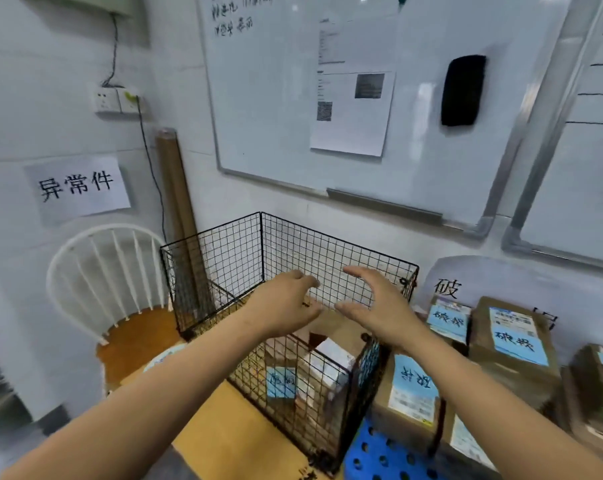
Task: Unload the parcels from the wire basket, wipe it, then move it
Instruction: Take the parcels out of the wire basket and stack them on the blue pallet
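Note:
A black wire basket stands on a wooden surface in the corner. Inside it lie brown cardboard parcels, one with a blue label. My left hand and my right hand hover over the basket's open top, palms facing each other, fingers loosely spread. Neither hand holds anything, and neither touches the basket or the parcels.
A white spindle-back chair stands left of the basket. More labelled brown boxes are stacked on the right, above a blue perforated pallet. A cardboard tube leans in the corner. Whiteboards hang on the wall behind.

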